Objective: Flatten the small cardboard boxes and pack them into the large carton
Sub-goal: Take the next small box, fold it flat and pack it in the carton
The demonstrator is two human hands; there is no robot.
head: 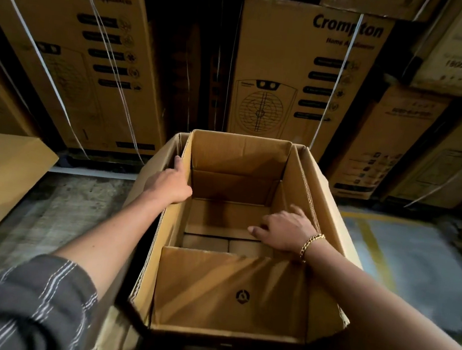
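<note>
Fingers (178, 160) of our left hand (170, 181) lie stretched forward along the top edge of the large carton's (333, 203) left wall, the thumb tucked over to the inner side, so the hand presses flat on that edge rather than clenching it. Our left arm reaches out nearly straight from the striped sleeve (25, 304) at the near left of the carton, forearm bare and angled up toward the wall.

Our right hand (284, 228) sits inside the carton against its right wall, palm down, fingers spread and loosely curled, thumb pointing toward the carton's middle. We cannot tell whether these fingers grip anything or merely rest on the cardboard below them. A gold chain bracelet (312, 243) circles the right wrist, and the right forearm crosses the carton's right wall from the near right.

Within the carton stands an open small box (241, 153), its walls upright and nested close to the carton's far and side walls. Its near flap (228, 289), marked with a small dark symbol, is folded inward toward us. Deeper in the carton, under the right hand, flattened cardboard pieces (216, 242) lie on the bottom.

Beyond the carton's far wall rise stacked printed cartons (308, 68) bound with white straps. Grey floor (416, 253) shows to the carton's right.
</note>
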